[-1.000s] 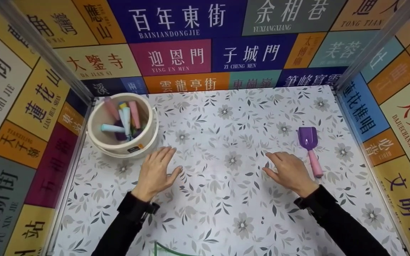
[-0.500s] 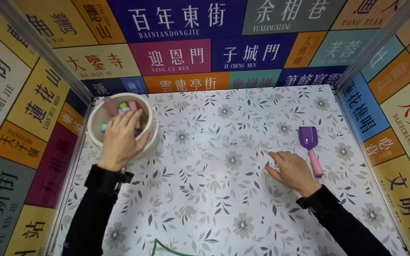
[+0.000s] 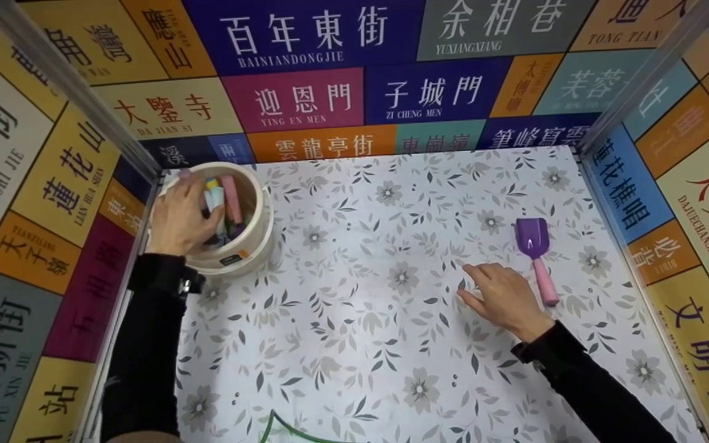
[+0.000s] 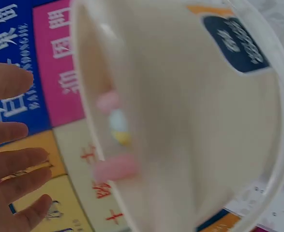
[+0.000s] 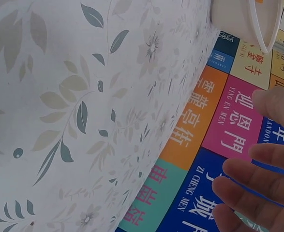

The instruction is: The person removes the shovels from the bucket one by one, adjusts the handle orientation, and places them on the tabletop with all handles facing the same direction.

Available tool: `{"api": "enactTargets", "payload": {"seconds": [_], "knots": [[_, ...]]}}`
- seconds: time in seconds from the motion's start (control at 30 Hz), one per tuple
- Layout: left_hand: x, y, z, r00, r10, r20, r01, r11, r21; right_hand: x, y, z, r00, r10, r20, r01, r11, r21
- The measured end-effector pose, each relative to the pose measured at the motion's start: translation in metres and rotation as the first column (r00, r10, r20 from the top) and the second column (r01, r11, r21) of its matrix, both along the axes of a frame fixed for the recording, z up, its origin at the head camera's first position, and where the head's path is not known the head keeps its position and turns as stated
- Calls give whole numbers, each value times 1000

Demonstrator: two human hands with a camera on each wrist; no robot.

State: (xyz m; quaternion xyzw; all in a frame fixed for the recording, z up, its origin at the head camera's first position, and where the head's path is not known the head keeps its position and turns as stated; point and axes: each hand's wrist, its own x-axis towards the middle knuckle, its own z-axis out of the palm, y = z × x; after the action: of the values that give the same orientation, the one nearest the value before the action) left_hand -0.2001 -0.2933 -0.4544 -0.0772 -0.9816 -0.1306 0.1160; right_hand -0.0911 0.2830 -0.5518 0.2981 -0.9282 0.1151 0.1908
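My left hand (image 3: pixel 181 212) reaches over the left side of a cream bucket (image 3: pixel 256 252), overlapping its rim in the head view. The left wrist view shows that hand's fingers (image 4: pixel 23 164) spread and holding nothing, beside the tilted-looking bucket wall (image 4: pixel 219 121). Inside the bucket, pink handles (image 3: pixel 232 200) and pale blue handles (image 3: pixel 215 198) stick up; some contents are hidden by the hand. My right hand (image 3: pixel 502 298) hovers over the cloth with relaxed fingers and holds nothing. To its right lies a toy shovel (image 3: pixel 533 237) with a purple scoop and pink handle.
A white floral cloth (image 3: pixel 354 295) covers the table. Panels with Chinese lettering (image 3: pixel 305 98) enclose the back and both sides. At the front edge shows a thing with a green rim (image 3: pixel 296 433), mostly cut off by the frame.
My left hand has moved left and forward from the cloth, across the bucket's opening, to its left side. My right hand has barely moved. The shovel lies where it was.
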Motion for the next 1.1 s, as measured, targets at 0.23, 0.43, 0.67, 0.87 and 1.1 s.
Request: {"api": "enactTargets", "payload": {"seconds": [0.23, 0.43, 0.67, 0.87, 1.1], "knots": [[-17, -18, -19, 979, 96, 182, -93, 995, -23, 1, -1, -3, 1000, -9, 17, 9, 1000, 13], [-26, -24, -31, 929, 83, 360, -51, 994, -97, 1, -2, -4, 1000, -9, 6, 9, 1000, 23], [-29, -26, -49, 903, 134, 407, -65, 982, -180, 0, -3, -4, 1000, -12, -1, 12, 1000, 25], [-29, -23, -56, 897, 191, 399, -95, 964, -248, 0, -8, -4, 999, -14, 40, 14, 1000, 12], [-28, -19, -58, 882, 201, 426, -88, 958, -272, -1, -13, -9, 1000, 2, 12, -2, 1000, 26]]}}
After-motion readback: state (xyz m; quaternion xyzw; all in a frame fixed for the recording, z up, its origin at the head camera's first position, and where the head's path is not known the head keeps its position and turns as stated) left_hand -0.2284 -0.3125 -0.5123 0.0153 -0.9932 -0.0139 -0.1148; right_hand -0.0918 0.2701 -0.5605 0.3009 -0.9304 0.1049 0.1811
